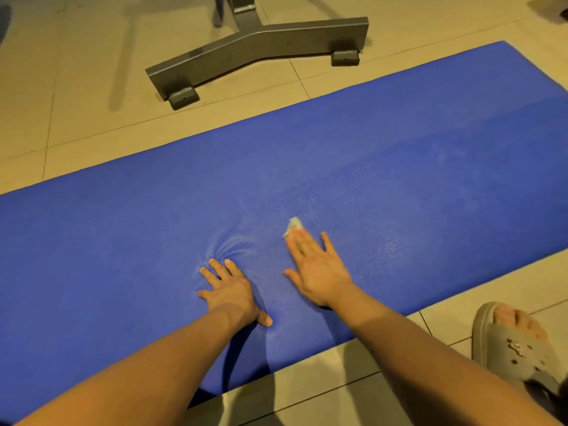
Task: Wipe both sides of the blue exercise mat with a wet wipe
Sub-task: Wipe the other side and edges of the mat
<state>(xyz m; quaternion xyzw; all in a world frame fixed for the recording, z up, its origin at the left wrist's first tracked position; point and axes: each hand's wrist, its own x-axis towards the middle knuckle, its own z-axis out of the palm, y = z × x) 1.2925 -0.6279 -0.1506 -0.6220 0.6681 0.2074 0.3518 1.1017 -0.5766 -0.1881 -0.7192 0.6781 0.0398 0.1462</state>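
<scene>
Floor (pixel 92 133), mat (pixel 399 149) (flat), 2 hands (pixel 229 292) (pixel 319 270) near edge

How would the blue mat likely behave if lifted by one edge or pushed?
Probably soft and floppy: the mat wrinkles around the pressing left hand. Likely to creep on the smooth floor tiles if pushed unbraced.

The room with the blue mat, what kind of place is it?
Probably a gym or workout corner: a blue exercise mat lies on a tiled floor, beside the metal base of some equipment.
</scene>
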